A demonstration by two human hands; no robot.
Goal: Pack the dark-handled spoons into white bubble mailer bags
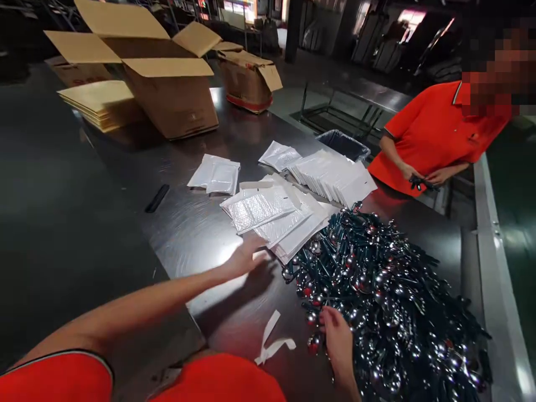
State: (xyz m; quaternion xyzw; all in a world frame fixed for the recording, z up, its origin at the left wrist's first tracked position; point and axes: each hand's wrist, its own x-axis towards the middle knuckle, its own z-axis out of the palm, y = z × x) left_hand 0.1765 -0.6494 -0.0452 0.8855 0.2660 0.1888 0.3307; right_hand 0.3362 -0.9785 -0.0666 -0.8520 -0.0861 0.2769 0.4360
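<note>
Your left hand (245,258) is reaching with loose, empty fingers, touching the near edge of the bubble mailers (274,215) fanned across the worktop (188,223). Your right hand (337,335) is resting relaxed on the near edge of the spoon pile (389,296), grasping nothing clearly. Dragging one mailer carelessly could be scattering the stack, or spoons rolling.

The table (196,234) is smooth, brushed metal, glossy enough to throw back glare. On it lie white bubble mailers (259,207) of shiny, dimpled plastic, a far stack (335,177) of them smoother and paler. At the near right, a heap of scoops (389,301) shows polished chrome bowls and dark, matt plastic handles. Far left, the open boxes (167,84) and flat sheets (103,103) are matt brown cardboard. Near the hands, a peeled strip (272,338) looks like white paper
</note>
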